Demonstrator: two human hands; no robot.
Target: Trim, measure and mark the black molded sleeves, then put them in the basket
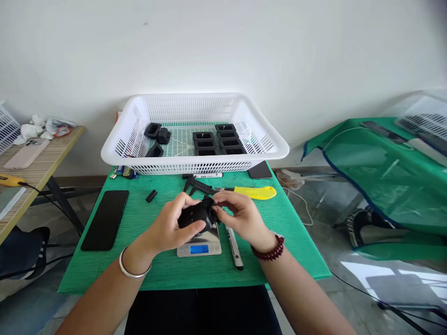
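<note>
Both my hands hold one black plastic part (199, 215) just above a small digital scale (199, 245) on the green-covered table (167, 270). My left hand (173, 224) wraps around the part's left side, fingers closed. My right hand (237, 215) pinches its right end with thumb and fingers. A black caliper (198, 185) and a yellow utility knife (254, 192) lie just behind my hands. A white pen (234, 248) lies to the right of the scale.
A white slotted basket (268, 151) at the table's back holds several black rectangular parts (218, 139). A black phone (105, 218) lies at the left, a small black piece (151, 196) near it. Side tables stand on both sides.
</note>
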